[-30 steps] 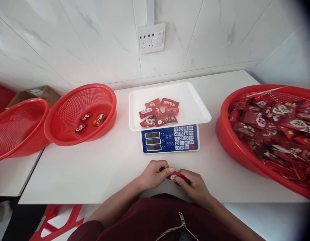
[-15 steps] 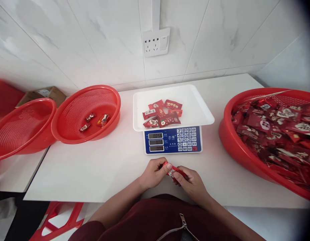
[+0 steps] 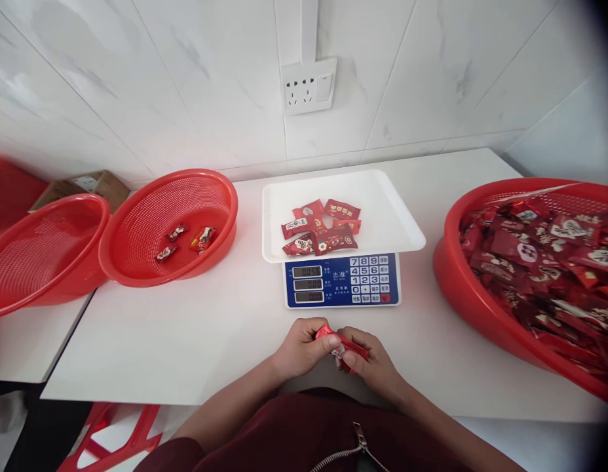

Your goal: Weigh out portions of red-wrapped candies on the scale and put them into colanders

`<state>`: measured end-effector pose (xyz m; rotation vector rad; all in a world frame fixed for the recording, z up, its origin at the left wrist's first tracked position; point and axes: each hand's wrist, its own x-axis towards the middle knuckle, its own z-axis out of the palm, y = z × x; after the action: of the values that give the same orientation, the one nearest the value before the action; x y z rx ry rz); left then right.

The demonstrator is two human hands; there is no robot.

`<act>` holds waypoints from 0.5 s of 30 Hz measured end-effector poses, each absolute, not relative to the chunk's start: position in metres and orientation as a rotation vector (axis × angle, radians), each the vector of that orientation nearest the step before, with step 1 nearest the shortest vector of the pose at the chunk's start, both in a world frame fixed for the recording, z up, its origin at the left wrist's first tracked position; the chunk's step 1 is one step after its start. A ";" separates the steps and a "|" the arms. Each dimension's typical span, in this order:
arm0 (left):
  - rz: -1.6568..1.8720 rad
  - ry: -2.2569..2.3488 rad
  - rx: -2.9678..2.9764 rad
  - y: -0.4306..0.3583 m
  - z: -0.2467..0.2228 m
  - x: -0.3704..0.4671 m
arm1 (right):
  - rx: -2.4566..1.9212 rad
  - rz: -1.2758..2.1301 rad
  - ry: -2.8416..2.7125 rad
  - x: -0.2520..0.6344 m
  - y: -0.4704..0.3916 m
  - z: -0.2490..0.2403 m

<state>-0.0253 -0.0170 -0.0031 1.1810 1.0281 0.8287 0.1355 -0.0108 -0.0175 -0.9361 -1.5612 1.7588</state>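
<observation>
Red basket (image 3: 137, 223) at left corrals some sweets (image 3: 203, 239); centrally, the raised tray lip (image 3: 417, 242) seemingly contains loose packets (image 3: 336, 239); below, left hand (image 3: 299, 347) and right hand (image 3: 377, 367) pinch wrapped candies (image 3: 338, 352), probably for steadiness; a deep basket (image 3: 456, 295) at right holds the heap (image 3: 544, 262)

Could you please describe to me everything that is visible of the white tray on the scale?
The white tray is shallow and roughly rectangular, with rounded corners and a low raised rim; it looks like smooth plastic. It sits open side up on the blue-and-white scale, reaching past it on the left and right. A loose cluster of red packets lies in its near left part. Nothing else is seen touching it.
</observation>
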 end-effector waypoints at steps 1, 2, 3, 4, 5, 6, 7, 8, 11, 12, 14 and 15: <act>0.846 1.062 1.208 -0.018 -0.003 -0.026 | -0.945 1.732 -1.603 0.135 -0.010 -0.018; 0.862 1.101 1.244 -0.018 -0.004 -0.026 | -0.958 1.701 -1.651 0.134 -0.010 -0.019; 0.874 1.141 1.281 -0.019 -0.004 -0.026 | -0.967 1.670 -1.702 0.133 -0.009 -0.019; 0.882 1.178 1.309 -0.019 -0.004 -0.027 | -0.967 1.637 -1.753 0.133 -0.009 -0.018; 0.886 1.204 1.323 -0.020 -0.004 -0.027 | -0.959 1.605 -1.798 0.132 -0.009 -0.018; 0.887 1.217 1.318 -0.020 -0.004 -0.027 | -0.951 1.576 -1.833 0.131 -0.010 -0.017; 0.887 1.227 1.304 -0.020 -0.004 -0.027 | -0.947 1.550 -1.861 0.130 -0.010 -0.017; 0.883 1.231 1.289 -0.020 -0.003 -0.027 | -0.947 1.529 -1.880 0.129 -0.010 -0.016; 0.860 1.236 1.277 -0.019 -0.001 -0.027 | -0.956 1.506 -1.899 0.127 -0.010 -0.018; 0.852 1.235 1.279 -0.018 0.000 -0.027 | -0.942 1.503 -1.898 0.127 -0.009 -0.019; 0.841 1.234 1.282 -0.018 0.000 -0.027 | -0.905 1.502 -1.886 0.126 -0.008 -0.022; 0.838 1.239 1.283 -0.018 -0.001 -0.027 | -0.888 1.506 -1.876 0.126 -0.008 -0.023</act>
<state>-0.0271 -0.0177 -0.0006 1.2834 1.2386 0.8380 0.1264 -0.0081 -0.0232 -0.8880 -1.8762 1.5059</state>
